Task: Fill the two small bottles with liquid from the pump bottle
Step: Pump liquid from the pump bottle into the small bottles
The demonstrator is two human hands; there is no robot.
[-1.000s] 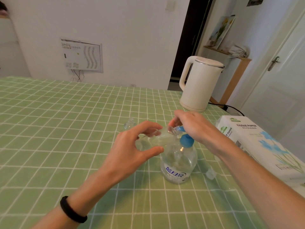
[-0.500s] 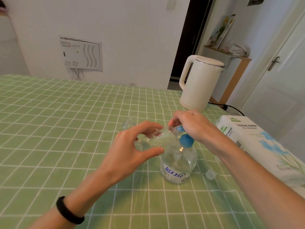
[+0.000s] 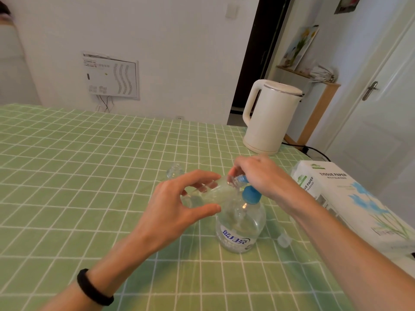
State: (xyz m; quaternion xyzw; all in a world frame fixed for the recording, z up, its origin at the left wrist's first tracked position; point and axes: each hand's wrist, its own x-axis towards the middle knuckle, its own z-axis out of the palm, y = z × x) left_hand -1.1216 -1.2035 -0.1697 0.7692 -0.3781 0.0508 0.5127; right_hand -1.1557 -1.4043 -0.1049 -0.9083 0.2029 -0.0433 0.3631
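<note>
A clear pump bottle [image 3: 239, 223] with a blue pump head [image 3: 251, 194] and a blue-lettered label stands on the green checked tablecloth [image 3: 89, 176]. My left hand [image 3: 179, 205] holds a small clear bottle [image 3: 215, 190] tilted almost on its side, its mouth up against the blue nozzle. My right hand [image 3: 260, 176] rests on top of the pump head, fingers curled over it. A second small clear bottle [image 3: 174, 171] stands on the cloth behind my left hand. A small clear cap [image 3: 284, 240] lies to the right of the pump bottle.
A white electric kettle [image 3: 269, 117] stands at the far right of the table, its cord trailing off the edge. A white tissue paper box [image 3: 350, 198] lies along the right edge. A black band circles my left wrist.
Both hands stay at the pump bottle with the small bottle still held to the nozzle; only the head camera has shifted slightly.
</note>
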